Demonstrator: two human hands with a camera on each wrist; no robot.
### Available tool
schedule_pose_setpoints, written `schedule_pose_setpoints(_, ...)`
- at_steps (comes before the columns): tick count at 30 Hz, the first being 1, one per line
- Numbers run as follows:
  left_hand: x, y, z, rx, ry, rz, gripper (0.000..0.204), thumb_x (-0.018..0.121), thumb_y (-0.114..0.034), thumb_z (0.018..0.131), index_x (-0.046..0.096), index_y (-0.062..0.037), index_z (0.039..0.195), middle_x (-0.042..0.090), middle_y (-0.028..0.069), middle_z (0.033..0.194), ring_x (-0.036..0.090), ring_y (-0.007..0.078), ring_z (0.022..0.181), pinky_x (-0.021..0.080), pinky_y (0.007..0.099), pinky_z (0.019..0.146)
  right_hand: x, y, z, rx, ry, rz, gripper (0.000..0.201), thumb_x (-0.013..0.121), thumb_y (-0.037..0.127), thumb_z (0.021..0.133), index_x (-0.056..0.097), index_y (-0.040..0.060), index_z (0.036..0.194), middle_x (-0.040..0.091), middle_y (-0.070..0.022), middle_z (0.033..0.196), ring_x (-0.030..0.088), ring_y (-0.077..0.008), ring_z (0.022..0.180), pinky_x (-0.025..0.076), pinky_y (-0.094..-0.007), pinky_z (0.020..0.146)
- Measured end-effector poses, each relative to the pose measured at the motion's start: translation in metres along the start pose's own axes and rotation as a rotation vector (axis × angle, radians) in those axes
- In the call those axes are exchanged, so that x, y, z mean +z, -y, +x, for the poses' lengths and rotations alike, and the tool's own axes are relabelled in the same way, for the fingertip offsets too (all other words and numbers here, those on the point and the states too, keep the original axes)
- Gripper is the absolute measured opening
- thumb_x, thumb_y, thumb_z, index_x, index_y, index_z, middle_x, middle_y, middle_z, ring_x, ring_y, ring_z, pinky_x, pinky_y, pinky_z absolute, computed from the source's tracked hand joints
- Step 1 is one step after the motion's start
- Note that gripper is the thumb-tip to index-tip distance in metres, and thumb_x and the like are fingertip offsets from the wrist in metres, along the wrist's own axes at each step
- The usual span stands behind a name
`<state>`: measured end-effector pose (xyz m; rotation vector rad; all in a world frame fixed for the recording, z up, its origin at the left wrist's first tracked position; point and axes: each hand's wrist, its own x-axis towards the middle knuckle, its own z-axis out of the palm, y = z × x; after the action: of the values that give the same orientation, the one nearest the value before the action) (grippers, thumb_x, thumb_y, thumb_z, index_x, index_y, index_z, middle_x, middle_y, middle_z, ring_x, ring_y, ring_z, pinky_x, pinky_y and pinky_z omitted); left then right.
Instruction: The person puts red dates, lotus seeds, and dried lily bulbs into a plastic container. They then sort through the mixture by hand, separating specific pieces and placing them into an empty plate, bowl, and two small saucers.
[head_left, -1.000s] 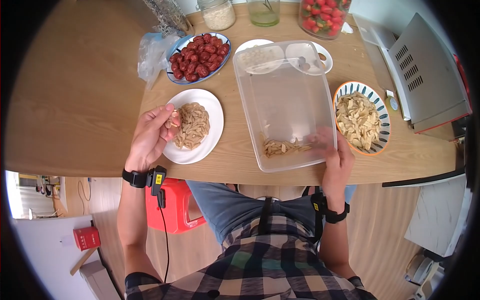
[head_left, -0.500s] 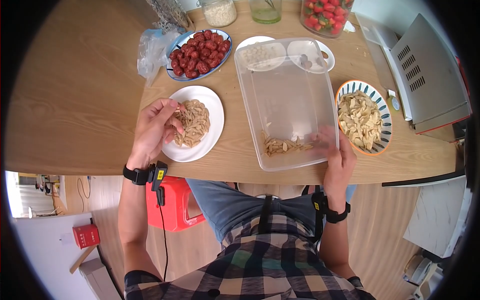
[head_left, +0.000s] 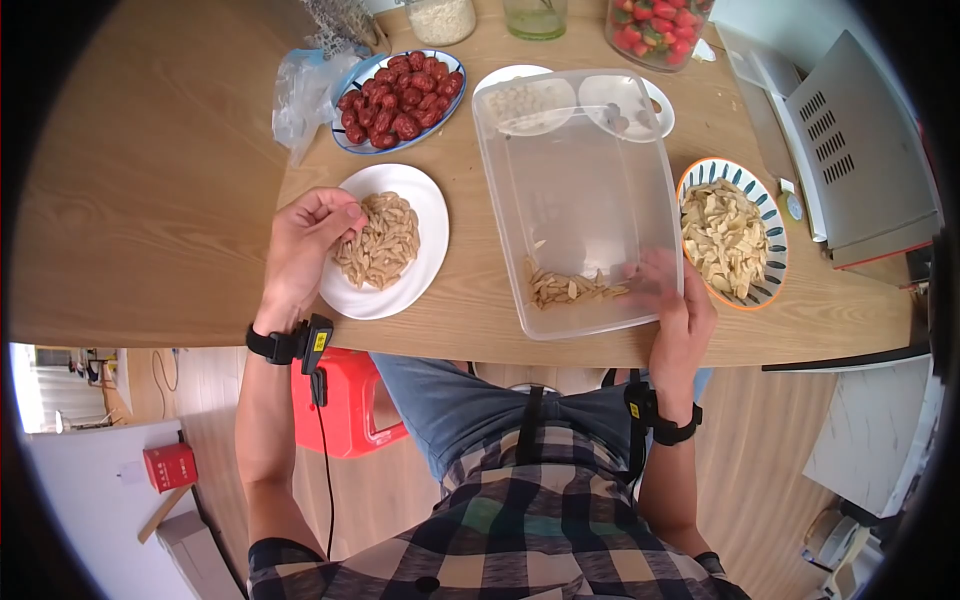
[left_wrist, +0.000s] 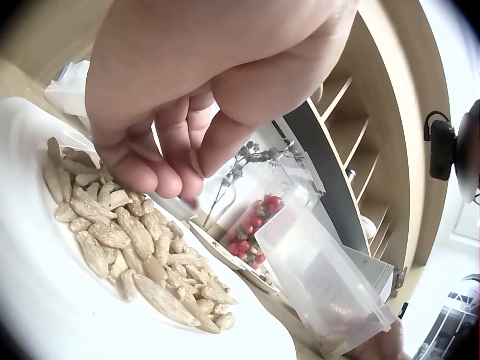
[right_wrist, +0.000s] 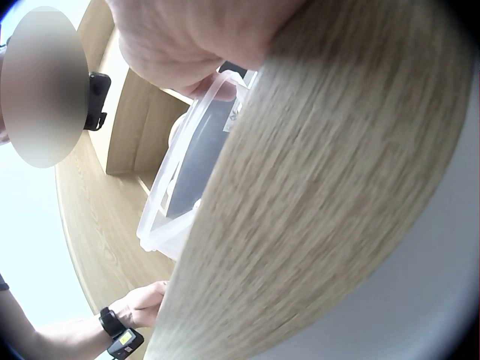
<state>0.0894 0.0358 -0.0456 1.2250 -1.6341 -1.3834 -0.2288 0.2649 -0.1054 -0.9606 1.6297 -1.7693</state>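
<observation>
Over the left rim of a white plate [head_left: 432, 250], the left hand [head_left: 305, 245] has its thumb and fingertips together. In the left wrist view pale bits show between the curled fingers of that hand [left_wrist: 217, 82], above a heap of tan dried pieces [left_wrist: 135, 240]. The right hand [head_left: 682, 325] grips the lower right side of a clear plastic box [head_left: 580, 200], which is tilted and has similar pieces [head_left: 570, 288] along its lower end. The right wrist view shows the right hand [right_wrist: 195, 45] with its fingers at the rim of the box [right_wrist: 169, 180].
A patterned bowl of pale slices [head_left: 725, 240] stands right of the box. Behind are a plate of red dates [head_left: 400, 100], a plastic bag [head_left: 298, 100], a jar of strawberries [head_left: 655, 30] and white dishes [head_left: 520, 75] partly behind the box. A grey appliance [head_left: 850, 150] stands at the right.
The left fingers and thumb have drawn closer together over the plate's left side. The right hand keeps its grip on the box, which has barely moved.
</observation>
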Motion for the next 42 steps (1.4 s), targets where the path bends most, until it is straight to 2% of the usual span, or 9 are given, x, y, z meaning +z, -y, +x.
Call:
schedule_pose_setpoints(8,-0.001,-0.005,-0.002,0.007,-0.037,0.011,0.009,0.066,-0.002,0.096,0.068,0.0015,0.103,0.075,0.0109,0.093,0.068,0.0149,0.088,0.051,0.0278,0.083,0.000,-0.001,0.000,0.000,-0.004,0.002,0.039,0.050,0.013,0.098,0.058,-0.0099,0.128,0.074,-0.0189,0.104,0.071,-0.0210,0.087,0.056,-0.0325,0.078)
schedule_pose_setpoints(13,0.000,-0.008,-0.005,0.018,-0.062,0.040,0.008,0.070,-0.001,0.093,0.072,0.0025,0.101,0.076,0.0096,0.093,0.070,0.0133,0.088,0.053,0.0254,0.084,0.002,-0.001,-0.001,0.014,-0.047,0.040,0.038,0.049,0.011,0.097,0.059,-0.0093,0.127,0.073,-0.0181,0.105,0.071,-0.0210,0.091,0.056,-0.0322,0.080)
schedule_pose_setpoints(23,-0.002,-0.006,-0.009,0.004,-0.068,0.236,0.012,0.067,-0.001,0.095,0.071,0.0041,0.104,0.075,0.0098,0.095,0.069,0.0138,0.091,0.050,0.0267,0.089,-0.002,-0.007,-0.001,0.015,-0.007,0.054,0.036,0.052,0.003,0.092,0.062,-0.0065,0.125,0.073,-0.0121,0.102,0.067,-0.0141,0.092,0.054,-0.0282,0.079)
schedule_pose_setpoints(27,0.007,-0.020,-0.015,0.084,-0.150,0.321,0.014,0.067,0.001,0.094,0.071,0.0062,0.106,0.076,0.0107,0.093,0.072,0.0145,0.088,0.054,0.0251,0.083,-0.001,-0.012,0.000,-0.014,-0.037,0.039,0.033,0.056,-0.001,0.091,0.063,-0.0056,0.123,0.073,-0.0114,0.100,0.067,-0.0115,0.090,0.053,-0.0251,0.072)
schedule_pose_setpoints(31,0.035,-0.068,-0.029,0.174,-0.155,0.362,0.016,0.065,0.003,0.095,0.071,0.0068,0.109,0.075,0.0102,0.093,0.070,0.0140,0.087,0.053,0.0255,0.082,0.000,-0.005,0.001,-0.028,-0.043,0.025,0.034,0.056,-0.004,0.089,0.062,-0.0058,0.122,0.072,-0.0137,0.098,0.071,-0.0163,0.091,0.058,-0.0287,0.076)
schedule_pose_setpoints(32,0.043,-0.081,-0.031,0.231,-0.055,0.370,0.016,0.064,0.003,0.095,0.070,0.0068,0.109,0.075,0.0098,0.092,0.068,0.0138,0.085,0.053,0.0262,0.081,-0.002,-0.004,0.002,-0.087,-0.037,-0.079,0.035,0.056,-0.004,0.087,0.061,-0.0059,0.121,0.072,-0.0167,0.098,0.074,-0.0234,0.092,0.060,-0.0315,0.077)
schedule_pose_setpoints(35,0.093,-0.122,-0.035,0.322,0.156,0.301,0.012,0.064,0.007,0.093,0.070,0.0059,0.104,0.072,0.0082,0.094,0.064,0.0138,0.085,0.052,0.0275,0.081,-0.002,-0.006,0.001,-0.096,-0.052,-0.106,0.035,0.059,-0.001,0.086,0.061,-0.0063,0.121,0.070,-0.0194,0.098,0.074,-0.0285,0.089,0.061,-0.0333,0.076)
schedule_pose_setpoints(38,0.150,-0.146,-0.023,0.482,0.478,0.285,0.010,0.067,0.011,0.087,0.069,0.0039,0.094,0.068,0.0054,0.100,0.062,0.0125,0.089,0.049,0.0249,0.080,-0.001,-0.005,-0.001,-0.074,-0.058,-0.091,0.037,0.063,0.003,0.085,0.060,-0.0066,0.121,0.069,-0.0207,0.094,0.072,-0.0299,0.078,0.060,-0.0346,0.070)
schedule_pose_setpoints(42,0.221,-0.168,0.000,0.630,0.672,0.499,0.012,0.069,0.008,0.086,0.070,0.0030,0.096,0.069,0.0036,0.096,0.062,0.0104,0.084,0.049,0.0241,0.077,-0.002,-0.008,-0.002,-0.135,-0.103,-0.103,0.040,0.066,0.007,0.085,0.059,-0.0075,0.121,0.068,-0.0211,0.089,0.068,-0.0279,0.067,0.057,-0.0365,0.063)
